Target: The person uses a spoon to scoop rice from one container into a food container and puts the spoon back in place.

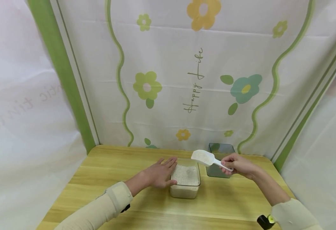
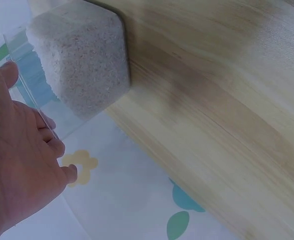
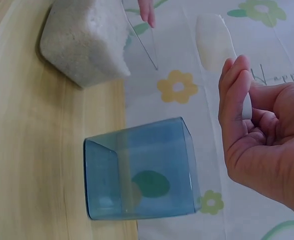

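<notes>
Left hand [image 1: 160, 175]: its fingers were spread wide, resting at the rim of the clear tub [image 1: 184, 192];
Right hand [image 1: 240, 166]: its fingers gripped the white scoop [image 1: 203, 157] by its handle, raised between tub and blue container [image 1: 217, 172];
Pale grain [image 1: 183, 175]: it filled much of the tub on the worktop [image 1: 145, 210]; some seemed scooped;
Scoopful: transfer looked under way; the next move probably called for keeping level, then tipping over the blue container.

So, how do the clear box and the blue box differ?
The clear box holds pale grains; the blue box looks empty. The clear box has colourless walls, the blue box tinted ones. The left hand touches the clear box, while no hand touches the blue box. Both stand open-topped on the table.
</notes>
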`<control>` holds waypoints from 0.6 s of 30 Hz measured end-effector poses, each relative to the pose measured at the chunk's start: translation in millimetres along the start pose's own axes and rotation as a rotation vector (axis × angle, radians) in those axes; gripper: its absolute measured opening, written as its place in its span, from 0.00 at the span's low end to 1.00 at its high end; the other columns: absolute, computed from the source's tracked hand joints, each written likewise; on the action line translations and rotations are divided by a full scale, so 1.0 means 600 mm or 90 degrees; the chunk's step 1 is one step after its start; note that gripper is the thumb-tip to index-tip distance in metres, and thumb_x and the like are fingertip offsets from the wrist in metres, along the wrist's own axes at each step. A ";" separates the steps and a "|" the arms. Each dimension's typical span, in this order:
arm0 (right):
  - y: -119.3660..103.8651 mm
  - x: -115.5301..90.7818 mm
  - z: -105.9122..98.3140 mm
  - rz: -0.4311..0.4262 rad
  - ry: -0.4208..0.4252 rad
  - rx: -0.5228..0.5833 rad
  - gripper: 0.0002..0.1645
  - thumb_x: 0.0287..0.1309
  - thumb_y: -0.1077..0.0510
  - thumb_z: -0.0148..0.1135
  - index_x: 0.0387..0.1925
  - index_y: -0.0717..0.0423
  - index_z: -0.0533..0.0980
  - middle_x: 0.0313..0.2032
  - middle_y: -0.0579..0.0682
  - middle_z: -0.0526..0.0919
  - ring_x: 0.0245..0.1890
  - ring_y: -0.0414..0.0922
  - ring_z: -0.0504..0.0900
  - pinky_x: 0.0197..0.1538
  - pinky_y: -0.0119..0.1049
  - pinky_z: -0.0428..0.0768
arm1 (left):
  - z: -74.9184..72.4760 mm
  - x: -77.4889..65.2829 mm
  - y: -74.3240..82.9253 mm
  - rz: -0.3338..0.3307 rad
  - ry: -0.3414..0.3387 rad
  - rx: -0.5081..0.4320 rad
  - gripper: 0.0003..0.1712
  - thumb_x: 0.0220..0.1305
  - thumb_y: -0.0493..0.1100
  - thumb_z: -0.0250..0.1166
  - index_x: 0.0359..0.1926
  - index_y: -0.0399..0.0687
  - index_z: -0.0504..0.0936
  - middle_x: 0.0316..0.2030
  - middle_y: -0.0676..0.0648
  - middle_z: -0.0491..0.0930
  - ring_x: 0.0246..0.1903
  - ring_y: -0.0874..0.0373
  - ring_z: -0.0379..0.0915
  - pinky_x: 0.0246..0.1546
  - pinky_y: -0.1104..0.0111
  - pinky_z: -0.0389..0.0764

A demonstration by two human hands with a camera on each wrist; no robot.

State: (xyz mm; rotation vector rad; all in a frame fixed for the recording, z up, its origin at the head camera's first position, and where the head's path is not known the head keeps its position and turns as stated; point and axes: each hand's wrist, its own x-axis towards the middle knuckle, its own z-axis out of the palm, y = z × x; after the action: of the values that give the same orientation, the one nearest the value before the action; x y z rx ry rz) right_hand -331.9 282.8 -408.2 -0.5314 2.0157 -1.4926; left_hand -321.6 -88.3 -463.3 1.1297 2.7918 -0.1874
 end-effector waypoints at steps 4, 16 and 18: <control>0.002 -0.019 -0.017 -0.015 0.006 0.014 0.15 0.76 0.61 0.48 0.39 0.63 0.80 0.30 0.44 0.84 0.27 0.33 0.81 0.34 0.28 0.83 | 0.001 -0.002 -0.001 0.002 0.003 -0.002 0.48 0.74 0.72 0.38 0.80 0.44 0.46 0.80 0.45 0.39 0.80 0.54 0.36 0.77 0.51 0.50; 0.014 -0.080 -0.079 -0.023 0.026 0.048 0.16 0.77 0.61 0.45 0.41 0.54 0.81 0.33 0.41 0.85 0.31 0.32 0.81 0.36 0.24 0.81 | 0.002 -0.004 -0.002 0.013 0.016 -0.005 0.48 0.74 0.72 0.36 0.79 0.42 0.48 0.80 0.44 0.41 0.80 0.53 0.37 0.77 0.50 0.52; 0.018 -0.089 -0.090 -0.015 0.041 0.048 0.16 0.77 0.61 0.45 0.41 0.54 0.81 0.33 0.42 0.85 0.31 0.32 0.82 0.36 0.24 0.82 | 0.002 -0.004 -0.002 0.015 0.016 -0.006 0.48 0.74 0.72 0.36 0.79 0.42 0.48 0.80 0.44 0.41 0.80 0.53 0.37 0.77 0.50 0.52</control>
State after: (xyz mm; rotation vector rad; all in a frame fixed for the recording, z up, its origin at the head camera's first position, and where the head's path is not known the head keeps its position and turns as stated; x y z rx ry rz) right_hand -326.2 357.9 -395.7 -0.4834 1.9986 -1.6131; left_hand -320.5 -91.1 -464.2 1.1707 2.7960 -0.1594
